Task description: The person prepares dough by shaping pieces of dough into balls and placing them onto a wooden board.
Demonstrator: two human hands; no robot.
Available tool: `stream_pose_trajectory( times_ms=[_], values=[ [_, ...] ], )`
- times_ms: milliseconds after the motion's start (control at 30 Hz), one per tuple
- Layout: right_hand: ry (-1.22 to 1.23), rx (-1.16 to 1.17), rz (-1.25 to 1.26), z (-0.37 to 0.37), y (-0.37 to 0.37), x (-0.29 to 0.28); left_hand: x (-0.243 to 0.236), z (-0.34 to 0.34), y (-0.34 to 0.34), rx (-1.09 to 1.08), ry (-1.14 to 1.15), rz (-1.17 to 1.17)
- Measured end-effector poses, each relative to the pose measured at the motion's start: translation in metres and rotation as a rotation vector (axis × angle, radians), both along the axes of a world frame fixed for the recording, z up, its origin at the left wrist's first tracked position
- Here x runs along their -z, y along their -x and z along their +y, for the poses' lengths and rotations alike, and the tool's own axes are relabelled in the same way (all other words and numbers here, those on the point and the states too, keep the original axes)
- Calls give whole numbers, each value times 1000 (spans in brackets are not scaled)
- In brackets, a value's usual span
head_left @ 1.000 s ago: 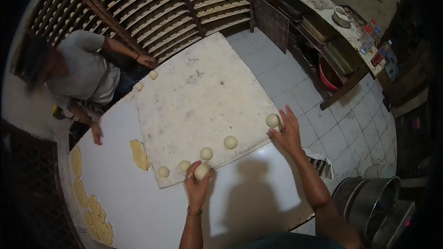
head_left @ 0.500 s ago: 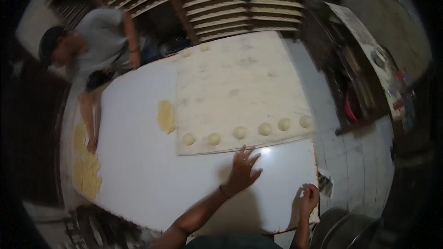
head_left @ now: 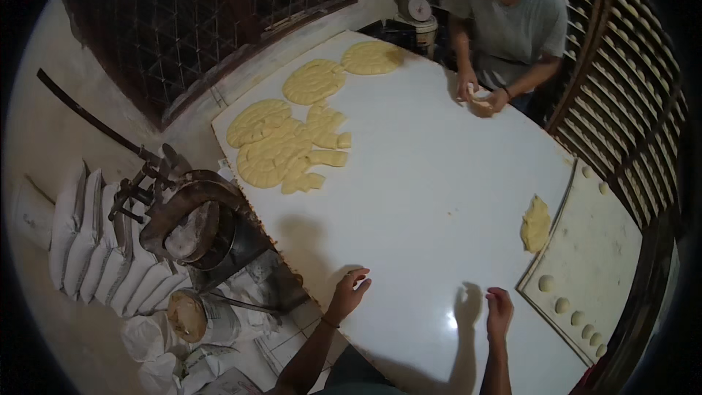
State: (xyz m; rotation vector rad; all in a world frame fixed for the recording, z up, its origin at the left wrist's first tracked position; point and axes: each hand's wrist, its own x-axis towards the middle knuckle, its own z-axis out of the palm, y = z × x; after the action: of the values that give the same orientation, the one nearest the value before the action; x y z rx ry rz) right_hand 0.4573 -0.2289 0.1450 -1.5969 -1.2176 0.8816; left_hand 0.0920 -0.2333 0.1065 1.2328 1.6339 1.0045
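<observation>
My left hand [head_left: 349,297] is over the near left edge of the white table [head_left: 409,197], thumb and fingers apart, with nothing in it. My right hand [head_left: 500,310] is raised above the near part of the table, its fingers loosely bent and no object visible in them. Beyond my left hand, at the far left, several flat yellow slabs of scored dough [head_left: 275,153] lie together. A smaller flat dough piece [head_left: 536,224] rests to the right, beside a floury board [head_left: 585,249]. Several round dough balls [head_left: 562,305] sit along the board's near end.
Across the table a co-worker [head_left: 512,29] holds a dough-like piece [head_left: 481,102] in both hands. A dial scale [head_left: 419,9] stands behind the table. At left are an iron machine [head_left: 191,227] and stacked sacks [head_left: 110,241]. Racks of dough balls [head_left: 614,80] line the right.
My view has swung left, bringing the machine and sacks into sight. My left hand has moved left, away from the board. The co-worker's hand has left the dough slabs; both hands now hold a piece.
</observation>
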Motion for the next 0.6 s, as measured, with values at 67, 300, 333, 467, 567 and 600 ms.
stream_pose_trajectory(
  times_ms=[67, 300, 333, 467, 567, 600],
  values=[
    [38, -257, 147, 66, 101, 22, -4, 12, 37, -73, -8, -63],
    [-264, -997, -528, 276, 438, 36, -5, -7, 136, -228, 117, -238],
    [-188, -1003, -616, 276, 468, 32, -12, -17, 148, -235, 152, -260],
    [18, -1046, -680, 269, 513, 37, -3, -36, 184, -270, 323, -233],
    [12, -1095, -449, 227, 466, 39, 13, -20, 182, -334, 261, -417],
    [62, -1113, -358, 208, 439, 34, 8, -11, 171, -352, 231, -389]
  ],
)
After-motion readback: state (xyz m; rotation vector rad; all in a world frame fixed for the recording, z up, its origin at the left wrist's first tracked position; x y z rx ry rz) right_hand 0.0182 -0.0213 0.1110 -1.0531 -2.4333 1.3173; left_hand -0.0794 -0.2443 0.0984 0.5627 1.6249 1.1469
